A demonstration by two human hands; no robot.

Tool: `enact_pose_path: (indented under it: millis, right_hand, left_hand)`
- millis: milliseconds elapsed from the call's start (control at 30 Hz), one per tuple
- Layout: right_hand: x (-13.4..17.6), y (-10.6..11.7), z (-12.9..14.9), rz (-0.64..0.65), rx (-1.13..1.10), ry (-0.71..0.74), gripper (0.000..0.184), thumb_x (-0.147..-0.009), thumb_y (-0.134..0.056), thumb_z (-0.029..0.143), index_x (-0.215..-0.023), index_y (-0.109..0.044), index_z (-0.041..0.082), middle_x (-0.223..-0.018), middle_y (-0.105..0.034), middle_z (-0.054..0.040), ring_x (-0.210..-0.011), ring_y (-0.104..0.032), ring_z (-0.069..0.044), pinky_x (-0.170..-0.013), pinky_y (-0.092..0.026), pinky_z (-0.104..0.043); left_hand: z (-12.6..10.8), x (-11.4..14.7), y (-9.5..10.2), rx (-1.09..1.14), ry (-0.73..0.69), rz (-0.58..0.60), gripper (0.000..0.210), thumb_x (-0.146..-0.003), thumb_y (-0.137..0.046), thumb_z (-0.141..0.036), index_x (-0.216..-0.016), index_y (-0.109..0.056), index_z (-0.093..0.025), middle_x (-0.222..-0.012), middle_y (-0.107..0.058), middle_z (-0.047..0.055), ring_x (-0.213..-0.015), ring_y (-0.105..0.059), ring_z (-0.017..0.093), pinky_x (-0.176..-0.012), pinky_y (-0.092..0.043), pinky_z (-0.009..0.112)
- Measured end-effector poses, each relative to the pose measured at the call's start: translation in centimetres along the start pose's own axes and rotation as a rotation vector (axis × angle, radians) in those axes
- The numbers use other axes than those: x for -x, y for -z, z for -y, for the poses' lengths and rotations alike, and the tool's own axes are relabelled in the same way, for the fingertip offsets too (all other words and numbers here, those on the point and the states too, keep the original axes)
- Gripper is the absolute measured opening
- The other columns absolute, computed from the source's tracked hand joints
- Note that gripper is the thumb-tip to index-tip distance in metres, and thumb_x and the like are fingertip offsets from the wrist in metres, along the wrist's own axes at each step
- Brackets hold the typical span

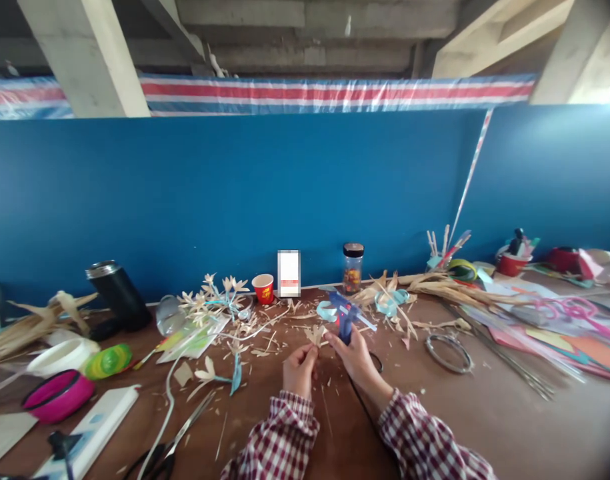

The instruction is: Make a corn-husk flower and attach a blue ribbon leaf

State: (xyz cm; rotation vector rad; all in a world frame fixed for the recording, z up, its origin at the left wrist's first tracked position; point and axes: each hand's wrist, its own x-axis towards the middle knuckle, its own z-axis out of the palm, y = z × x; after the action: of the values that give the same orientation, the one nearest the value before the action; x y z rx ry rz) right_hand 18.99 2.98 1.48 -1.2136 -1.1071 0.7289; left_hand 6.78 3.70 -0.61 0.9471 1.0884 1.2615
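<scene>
My left hand (pixel 301 368) pinches a small pale flower (pixel 316 334) made of dry husk petals, held just above the table. Wrapped in my right hand (pixel 357 360) is a blue hot glue gun (pixel 345 315), its nozzle end pointing left and away from me. A dark cord runs down from the gun past my right wrist. Behind the gun lies a roll of light blue tape (pixel 327 311). To the left of my left hand rests a single husk flower with a blue-wrapped stem (pixel 235 375). A cluster of finished-looking husk flowers (pixel 219 297) stands farther back.
Scissors (pixel 185 427) and a white power strip (pixel 92 427) lie front left, near a pink bowl (pixel 57 398). A red paper cup (pixel 263 289) and a lidded jar (pixel 353 270) stand by the blue partition. Wire coil (pixel 449 353) and husk strips (pixel 435 283) lie right.
</scene>
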Motion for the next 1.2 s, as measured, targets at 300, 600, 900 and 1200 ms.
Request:
enact_pose_path:
  millis: [300, 600, 900, 1200]
  right_hand:
    - [0.4, 0.1, -0.1, 0.094, -0.118, -0.048, 0.033, -0.067, -0.066, 0.042, -0.082, -0.053, 0.016, -0.069, -0.059, -0.0010, -0.058, -0.050, -0.013, -0.055, -0.041, -0.024]
    - [0.4, 0.2, -0.3, 0.040, -0.199, -0.121, 0.030, -0.064, -0.069, 0.038, -0.075, -0.051, 0.017, -0.056, -0.050, 0.0047, -0.046, -0.039, -0.007, -0.044, -0.033, -0.020]
    - [0.3, 0.3, -0.5, 0.014, -0.215, -0.144, 0.031, -0.062, -0.070, 0.037, -0.075, -0.049, 0.018, -0.050, -0.047, 0.0068, -0.042, -0.037, -0.007, -0.039, -0.030, -0.019]
    - [0.2, 0.5, -0.8, 0.000, -0.232, -0.132, 0.031, -0.065, -0.069, 0.039, -0.078, -0.049, 0.018, -0.051, -0.047, 0.0067, -0.040, -0.036, -0.006, -0.037, -0.028, -0.019]
  left_hand:
    - [-0.3, 0.7, -0.9, -0.103, -0.016, 0.021, 0.028, -0.064, -0.065, -0.039, -0.070, -0.068, -0.012, -0.053, -0.057, -0.002, -0.034, -0.033, 0.003, -0.033, -0.026, 0.017]
    - [1.1, 0.3, -0.6, -0.059, 0.029, 0.092, 0.030, -0.065, -0.065, -0.034, -0.084, -0.070, -0.012, -0.056, -0.059, 0.000, -0.036, -0.039, 0.005, -0.034, -0.030, 0.018]
    - [1.1, 0.3, -0.5, -0.059, 0.029, 0.105, 0.033, -0.064, -0.067, -0.036, -0.086, -0.070, -0.011, -0.055, -0.060, 0.000, -0.036, -0.039, 0.005, -0.035, -0.031, 0.018]
    - [1.1, 0.5, -0.7, -0.040, 0.070, 0.086, 0.030, -0.062, -0.068, -0.034, -0.081, -0.070, -0.011, -0.056, -0.061, 0.000, -0.036, -0.040, 0.004, -0.034, -0.030, 0.017]
